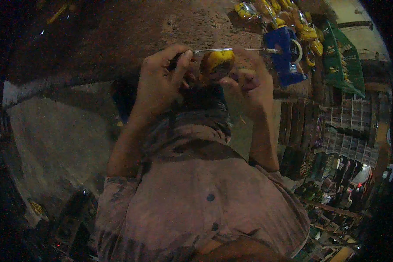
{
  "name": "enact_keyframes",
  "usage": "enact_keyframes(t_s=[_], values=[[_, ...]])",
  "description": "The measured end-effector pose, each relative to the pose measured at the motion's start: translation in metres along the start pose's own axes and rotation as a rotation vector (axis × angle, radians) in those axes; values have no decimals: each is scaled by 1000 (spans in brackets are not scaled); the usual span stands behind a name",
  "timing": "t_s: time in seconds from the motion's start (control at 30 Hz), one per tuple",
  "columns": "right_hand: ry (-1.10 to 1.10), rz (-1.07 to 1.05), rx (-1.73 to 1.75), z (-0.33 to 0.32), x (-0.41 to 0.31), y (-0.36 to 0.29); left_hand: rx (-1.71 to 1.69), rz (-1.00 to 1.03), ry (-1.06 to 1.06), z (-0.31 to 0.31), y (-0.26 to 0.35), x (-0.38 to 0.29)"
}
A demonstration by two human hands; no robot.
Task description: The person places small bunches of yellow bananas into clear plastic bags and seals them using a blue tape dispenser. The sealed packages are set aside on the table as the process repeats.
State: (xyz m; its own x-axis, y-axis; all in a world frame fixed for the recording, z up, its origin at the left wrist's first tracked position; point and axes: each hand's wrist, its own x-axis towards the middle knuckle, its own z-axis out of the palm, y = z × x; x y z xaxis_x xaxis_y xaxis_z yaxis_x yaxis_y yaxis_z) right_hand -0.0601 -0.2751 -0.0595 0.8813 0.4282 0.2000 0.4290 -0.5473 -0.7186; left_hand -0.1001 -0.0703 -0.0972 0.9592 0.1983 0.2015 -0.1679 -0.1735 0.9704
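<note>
A thin shiny rod (213, 50) runs level between my hands, with a thicker end on the right. My left hand (163, 72) pinches the rod near its left end with thumb and forefinger. The forefinger of my right hand (253, 73) crosses over the rod, and its other fingers are curled. Just below the rod is a rounded yellow and brown object (221, 62), maybe a fruit or a painted piece. My right thumb is at its lower edge; what supports it underneath is hidden.
Beyond my right hand stands a blue container (278, 55) with a pale curved handle. Several yellow pieces in clear plastic (301, 23) lie behind it, beside a printed green bag (342, 60). Cluttered shelves (344, 131) stand at the right. A rough brown surface (183, 23) spreads ahead. The light is dim.
</note>
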Motion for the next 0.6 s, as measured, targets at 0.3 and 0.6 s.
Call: enact_keyframes(t_s=[0.3,0.6], values=[[-54,-85,-419,-59,6,-19,38,-48,-49,-10,7,7],[-333,-213,-319,-106,25,17,-505,175,73,13,45,17]])
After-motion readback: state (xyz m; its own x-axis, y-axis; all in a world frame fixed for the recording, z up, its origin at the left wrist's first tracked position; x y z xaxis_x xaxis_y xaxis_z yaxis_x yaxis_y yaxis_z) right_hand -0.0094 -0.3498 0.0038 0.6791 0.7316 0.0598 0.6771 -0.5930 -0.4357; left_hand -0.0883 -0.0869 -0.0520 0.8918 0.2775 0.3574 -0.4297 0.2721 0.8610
